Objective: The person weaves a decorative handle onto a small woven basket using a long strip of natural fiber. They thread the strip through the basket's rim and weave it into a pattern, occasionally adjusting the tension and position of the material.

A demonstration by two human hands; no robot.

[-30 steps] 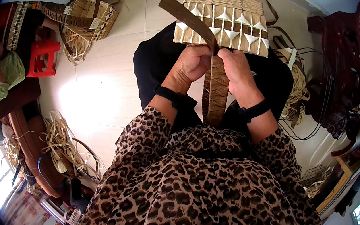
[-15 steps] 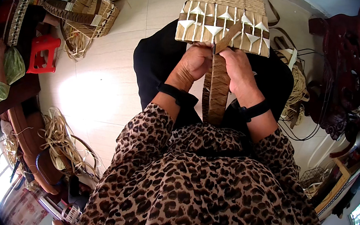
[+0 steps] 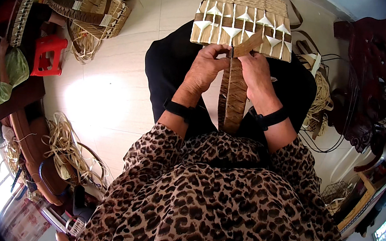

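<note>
A woven straw bag [image 3: 216, 8] with white triangular pieces and pale cords rests at my knees. From its near edge a brown braided strap [image 3: 235, 97] runs toward my waist. A loose brown flat strip [image 3: 249, 44] sticks up slantwise from the top of the strap, across the bag's front. My left hand [image 3: 204, 69] pinches the strap's left edge just below the bag, beside a small dark piece. On the other side, my right hand [image 3: 257, 78] is closed on the strap with its thumb near the strip's base; its fingertips are partly hidden.
Another woven basket [image 3: 95, 10] lies on the floor at far left, near a red plastic stool [image 3: 49, 56]. Bundles of pale strips [image 3: 62, 145] lie at left, and more straw [image 3: 319, 100] at right beside dark carved furniture [image 3: 365, 74]. Another person's green sleeve [image 3: 5, 76] shows at left.
My left hand has opened out slightly and shifted, its fingers now higher on the strap's edge. The loose strip leans further right. The whole view has shifted slightly.
</note>
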